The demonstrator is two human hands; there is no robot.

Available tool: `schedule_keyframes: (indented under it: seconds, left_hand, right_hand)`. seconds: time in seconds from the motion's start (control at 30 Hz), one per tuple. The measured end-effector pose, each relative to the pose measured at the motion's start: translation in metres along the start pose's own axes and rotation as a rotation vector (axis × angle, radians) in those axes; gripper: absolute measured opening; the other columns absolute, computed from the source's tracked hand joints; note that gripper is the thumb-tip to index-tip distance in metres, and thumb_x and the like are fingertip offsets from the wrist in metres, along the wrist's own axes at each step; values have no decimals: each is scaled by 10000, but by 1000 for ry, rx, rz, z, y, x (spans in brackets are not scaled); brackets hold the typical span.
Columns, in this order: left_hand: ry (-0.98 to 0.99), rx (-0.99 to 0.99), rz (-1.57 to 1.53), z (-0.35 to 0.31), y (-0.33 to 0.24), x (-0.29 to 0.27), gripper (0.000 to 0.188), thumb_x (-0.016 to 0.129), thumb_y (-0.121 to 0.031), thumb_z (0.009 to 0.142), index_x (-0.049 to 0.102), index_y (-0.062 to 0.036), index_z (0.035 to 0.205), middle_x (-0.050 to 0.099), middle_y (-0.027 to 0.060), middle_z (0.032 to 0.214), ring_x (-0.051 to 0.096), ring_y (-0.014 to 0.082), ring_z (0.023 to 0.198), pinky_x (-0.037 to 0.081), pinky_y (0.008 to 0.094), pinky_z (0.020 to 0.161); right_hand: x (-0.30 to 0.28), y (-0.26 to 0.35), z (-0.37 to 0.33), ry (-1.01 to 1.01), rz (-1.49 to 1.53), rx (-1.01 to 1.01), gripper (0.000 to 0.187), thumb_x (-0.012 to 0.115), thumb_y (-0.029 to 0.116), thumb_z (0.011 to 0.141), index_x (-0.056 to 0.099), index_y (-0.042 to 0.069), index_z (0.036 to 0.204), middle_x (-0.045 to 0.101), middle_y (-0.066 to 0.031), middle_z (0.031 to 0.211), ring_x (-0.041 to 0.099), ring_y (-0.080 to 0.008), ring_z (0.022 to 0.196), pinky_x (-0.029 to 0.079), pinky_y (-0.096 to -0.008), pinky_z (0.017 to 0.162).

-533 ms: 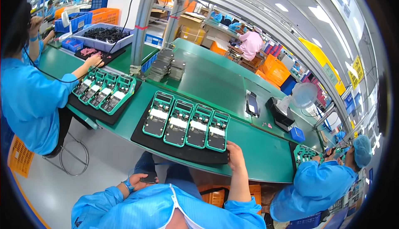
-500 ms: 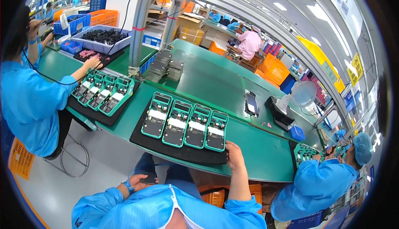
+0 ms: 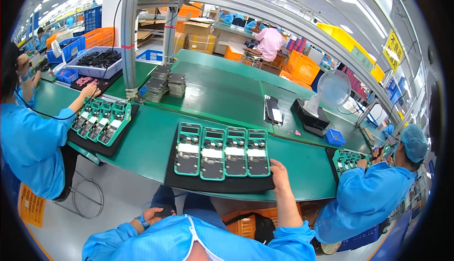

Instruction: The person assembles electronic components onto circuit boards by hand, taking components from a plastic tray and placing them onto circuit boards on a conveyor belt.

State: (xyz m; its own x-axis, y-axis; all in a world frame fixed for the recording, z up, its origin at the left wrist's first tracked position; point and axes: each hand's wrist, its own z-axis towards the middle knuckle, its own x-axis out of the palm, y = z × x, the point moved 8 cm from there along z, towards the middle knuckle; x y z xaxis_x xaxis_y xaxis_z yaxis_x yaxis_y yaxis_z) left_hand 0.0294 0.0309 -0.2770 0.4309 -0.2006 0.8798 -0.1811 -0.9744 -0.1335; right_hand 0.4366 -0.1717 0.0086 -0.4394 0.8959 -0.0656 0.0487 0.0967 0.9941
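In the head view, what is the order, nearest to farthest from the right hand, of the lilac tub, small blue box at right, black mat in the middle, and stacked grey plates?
1. Black mat: middle, at the right hand.
2. Small blue box: right side.
3. Stacked grey plates: left, farther back.
4. Lilac tub: far left, beyond the plates.

The person wears a glossy blue smock (image 3: 142,242) with a white zip (image 3: 193,230) down the front and loose, wrinkled sleeves (image 3: 292,238). A blue band (image 3: 142,221) circles the left wrist. The trousers (image 3: 203,206) are dark blue.
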Motion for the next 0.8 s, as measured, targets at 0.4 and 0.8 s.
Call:
schedule_keyframes:
  seconds: [0.4, 0.8]
  left_hand:
    - [-89, 2, 147, 24, 2, -17, 495, 458, -228, 913, 421, 84, 1295, 496, 238, 1313, 490, 347, 1214, 333, 426, 1084]
    - [-93, 7, 81, 28, 3, -22, 449, 456, -141, 932, 395, 106, 1301, 476, 244, 1323, 470, 335, 1239, 326, 398, 1098]
  right_hand:
    - [-293, 11, 77, -395, -558, -101, 452, 504, 10, 737, 589, 3, 1181, 617, -148, 1150, 561, -245, 1084, 423, -314, 934]
    - [-414, -37, 58, -624, -295, 87, 219, 485, 80, 789, 638, 70, 945, 638, -178, 761, 591, -284, 536, 452, -383, 467]
